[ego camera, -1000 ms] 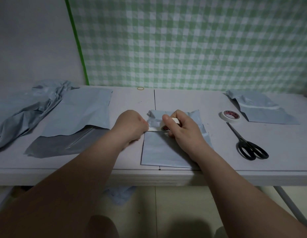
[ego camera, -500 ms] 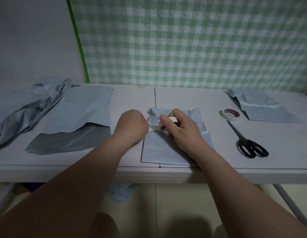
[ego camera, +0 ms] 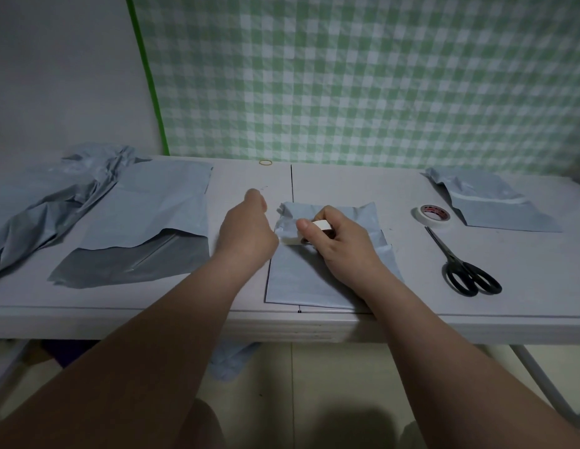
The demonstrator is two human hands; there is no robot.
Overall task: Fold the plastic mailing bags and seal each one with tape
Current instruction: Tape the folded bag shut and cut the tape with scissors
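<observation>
On our white folding table [ego camera: 541,270], the folded pale-blue plastic mailing bag [ego camera: 298,280] lies at the front edge. Our right hand [ego camera: 347,251] curls round a small white tape roll [ego camera: 321,225] above its upper fold. Our left hand [ego camera: 246,234] sits at its left edge, fingers hidden, so we cannot tell their grip.

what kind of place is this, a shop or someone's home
Probably a makeshift home packing station: a folding table, a gingham cloth hung as backdrop, and mailing bags with a tape roll and scissors.
</observation>
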